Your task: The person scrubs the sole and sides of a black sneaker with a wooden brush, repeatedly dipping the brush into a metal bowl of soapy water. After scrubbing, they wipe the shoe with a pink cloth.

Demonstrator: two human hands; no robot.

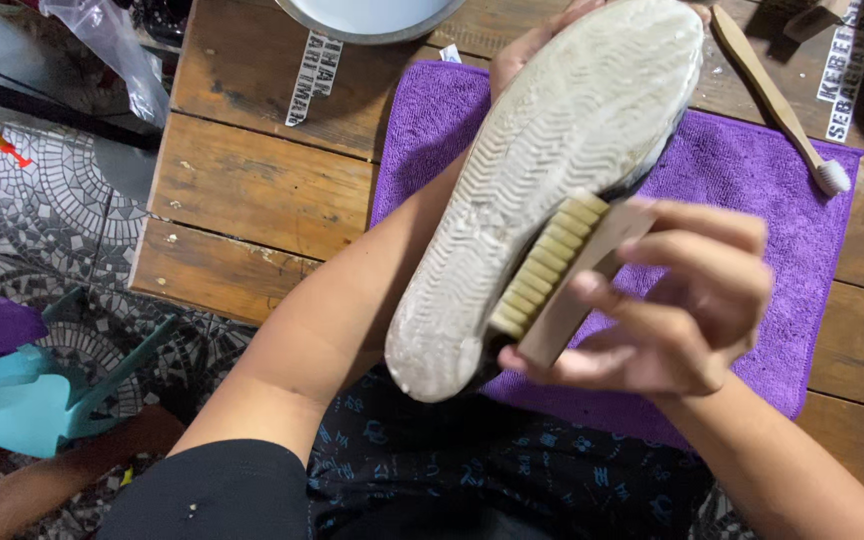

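A: What's at the centre of the frame?

B: A shoe (542, 180), turned sole-up, running from the lower middle up to the top right. The pale ribbed sole faces the camera, and a dark edge of the upper shows along its right side.

A: Who's holding it?

B: The left hand (527, 45). Its forearm comes up from the lower left behind the shoe, and only a few fingers show at the top edge beside the toe end, so how the grip closes I cannot tell.

A: And the right hand (687, 300)?

B: It's curled tight round a wooden brush (562, 275), right of centre. The brush's pale bristles press against the right edge of the sole, near the heel half.

A: What lies under all this?

B: A purple cloth (762, 200) spread on a wooden table (252, 190) of worn planks. A smaller wooden-handled brush (777, 105) lies at the upper right — its white head on the cloth's top corner, its handle on the planks.

A: Anything else?

B: The rim of a pale basin (367, 22) at the top edge, a teal plastic stool (22, 390) at the lower left on a patterned tile floor (42, 220), and clear plastic wrap (112, 45) in the upper left.
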